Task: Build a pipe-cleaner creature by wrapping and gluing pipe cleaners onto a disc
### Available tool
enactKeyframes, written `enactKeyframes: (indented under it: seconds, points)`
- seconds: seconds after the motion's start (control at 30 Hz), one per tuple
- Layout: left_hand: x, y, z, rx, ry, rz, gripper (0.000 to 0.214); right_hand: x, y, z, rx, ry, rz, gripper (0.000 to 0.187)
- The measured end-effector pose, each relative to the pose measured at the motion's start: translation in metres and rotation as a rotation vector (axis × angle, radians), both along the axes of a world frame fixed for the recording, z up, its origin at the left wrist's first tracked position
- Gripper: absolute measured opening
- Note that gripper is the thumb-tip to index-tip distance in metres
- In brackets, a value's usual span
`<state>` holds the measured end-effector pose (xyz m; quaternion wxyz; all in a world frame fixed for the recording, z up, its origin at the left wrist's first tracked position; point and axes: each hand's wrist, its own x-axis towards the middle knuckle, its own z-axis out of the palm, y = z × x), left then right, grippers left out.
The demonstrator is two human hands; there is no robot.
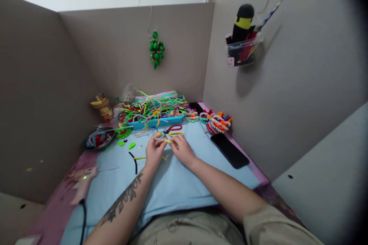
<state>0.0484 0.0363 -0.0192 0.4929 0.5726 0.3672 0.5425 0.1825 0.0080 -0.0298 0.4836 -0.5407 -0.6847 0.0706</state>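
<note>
Both hands meet over the blue cloth, fingers pinched together. Between my left hand (pixel 154 151) and my right hand (pixel 182 149) runs a short pale yellow pipe cleaner (pixel 168 141), gripped from either side. A coiled multicoloured pipe-cleaner piece (pixel 160 134) sits just behind the left fingertips; whether it touches them I cannot tell. Under the left wrist lies a loose yellow-green pipe cleaner (pixel 140 158), beside a bent black one (pixel 135 164). Pliers with red handles (pixel 174 127) and a yellow-handled tool (pixel 176 134) rest behind the right hand.
A blue tray (pixel 161 123) heaped with pipe cleaners (pixel 156 105) stands at the back. To the right are finished colourful pieces (pixel 218 122) and a black phone (pixel 230 151). On the left are a dark bowl (pixel 99 139) and a pink glue gun (pixel 84 185) with its cord.
</note>
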Motion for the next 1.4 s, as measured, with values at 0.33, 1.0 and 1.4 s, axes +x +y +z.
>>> enactKeyframes:
  seconds: [0.33,1.0,1.4]
  points:
    - [-0.087,0.017,0.043,0.443,0.800,0.123,0.023,0.010,-0.011,0.009,-0.014,0.151,0.004,0.010]
    - [-0.138,0.021,0.034,0.433,1.377,-0.159,0.021,0.010,-0.020,0.012,-0.055,0.154,0.089,0.010]
    - [-0.073,0.078,0.036,0.470,1.172,0.185,0.032,0.028,-0.021,0.026,-0.003,0.268,-0.001,0.008]
